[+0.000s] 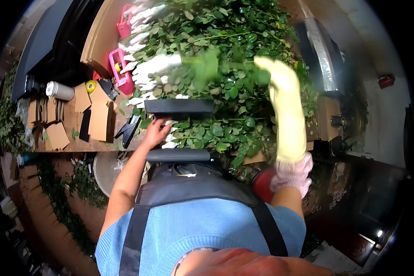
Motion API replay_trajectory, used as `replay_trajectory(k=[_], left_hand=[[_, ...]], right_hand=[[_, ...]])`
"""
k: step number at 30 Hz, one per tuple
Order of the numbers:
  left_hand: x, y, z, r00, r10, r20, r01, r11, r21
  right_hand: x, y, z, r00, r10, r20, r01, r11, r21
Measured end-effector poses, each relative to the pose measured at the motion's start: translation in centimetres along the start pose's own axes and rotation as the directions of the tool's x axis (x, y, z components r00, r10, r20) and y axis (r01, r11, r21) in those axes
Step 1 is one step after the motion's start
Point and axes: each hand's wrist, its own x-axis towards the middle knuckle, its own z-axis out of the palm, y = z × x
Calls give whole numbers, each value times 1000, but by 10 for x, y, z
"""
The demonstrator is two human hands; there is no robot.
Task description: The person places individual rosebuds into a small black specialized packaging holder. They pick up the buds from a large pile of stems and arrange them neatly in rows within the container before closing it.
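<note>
A long leafy rose stem (210,64) is held across the pile, its head end in a white sleeve (161,64) pointing left; both are blurred. My right hand (283,76), in a long yellow glove with a pink striped cuff, is closed on its leafy right end. Bare, my left hand (157,132) sits low at the left edge of the pile, under a black bar-shaped thing (179,107). Its fingers are curled beside a small white sleeve (169,125), and what they grip is partly hidden. Many more rose stems (244,32) lie heaped beneath, white-sleeved heads to the left.
Pink plastic holders (120,71) stand along the heads' side. Further left on the table are a white cup (60,91), a yellow tape roll (91,86), cardboard pieces (100,122) and a black stapler-like tool (129,131). Below is a pale round bin (106,172).
</note>
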Motion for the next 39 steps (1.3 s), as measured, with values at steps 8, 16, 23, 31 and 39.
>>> replay_trajectory(k=[8, 16, 23, 31, 39], left_hand=[[-1, 8, -5, 996, -56, 65, 55, 998, 19], [-9, 3, -2, 999, -45, -6, 45, 998, 40], [-3, 7, -7, 999, 36, -21, -34, 996, 80], [-1, 27, -6, 999, 33, -28, -30, 994, 102], [-6, 14, -3, 996, 79, -40, -72, 985, 158]], right_hand=[[94, 41, 79, 976, 215, 38, -44, 361, -932], [70, 30, 64, 961, -237, 141, 222, 359, -907], [62, -5, 8, 861, -489, 138, 423, 538, -729], [-19, -29, -15, 837, -517, 182, 491, 560, -668], [-69, -13, -52, 876, -453, 164, 353, 372, -858]])
